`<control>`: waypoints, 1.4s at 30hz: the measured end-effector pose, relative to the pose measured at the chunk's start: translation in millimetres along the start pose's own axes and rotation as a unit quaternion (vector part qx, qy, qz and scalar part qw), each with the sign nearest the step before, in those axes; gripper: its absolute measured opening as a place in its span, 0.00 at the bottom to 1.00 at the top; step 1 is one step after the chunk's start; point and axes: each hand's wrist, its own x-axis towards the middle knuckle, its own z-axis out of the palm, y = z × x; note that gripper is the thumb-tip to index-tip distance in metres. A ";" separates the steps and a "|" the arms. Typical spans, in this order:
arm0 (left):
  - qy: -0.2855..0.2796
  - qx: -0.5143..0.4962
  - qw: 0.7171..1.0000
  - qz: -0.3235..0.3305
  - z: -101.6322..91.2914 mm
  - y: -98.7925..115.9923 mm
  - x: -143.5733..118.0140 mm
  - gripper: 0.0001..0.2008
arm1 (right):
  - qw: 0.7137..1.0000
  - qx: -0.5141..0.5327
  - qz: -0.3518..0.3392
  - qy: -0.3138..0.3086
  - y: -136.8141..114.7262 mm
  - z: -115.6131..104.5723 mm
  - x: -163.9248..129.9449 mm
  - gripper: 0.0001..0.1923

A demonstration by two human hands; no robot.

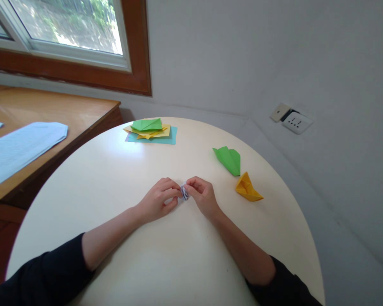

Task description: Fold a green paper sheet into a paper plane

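My left hand (159, 199) and my right hand (202, 195) meet at the middle of the round white table (115, 178). Between their fingertips they pinch a small folded piece of pale paper (184, 192), which lies low on the tabletop. Most of that paper is hidden by my fingers. To the right lie a folded green paper shape (229, 160) and a folded yellow paper boat (247, 188), both apart from my hands.
A stack of coloured paper sheets (150, 130), green on top, lies at the table's far edge. A wooden desk (79, 112) with a printed sheet (19, 146) stands to the left under a window. A wall socket (292, 120) sits at the right.
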 end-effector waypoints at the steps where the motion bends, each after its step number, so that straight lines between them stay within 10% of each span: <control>1: -0.001 0.000 1.000 -0.002 -0.1 0.2 0.1 0.10 | 1.000 0.005 0.003 0.005 0.3 0.0 0.3 0.06; 31: 0.084 0.034 0.996 -0.014 1.7 -0.9 -0.2 0.09 | 0.970 0.173 0.059 0.162 6.7 -1.8 8.7 0.10; 42: 0.086 0.050 0.995 -0.029 4.6 -4.0 -2.3 0.10 | 0.990 -0.009 -0.038 0.138 5.2 -2.9 4.9 0.08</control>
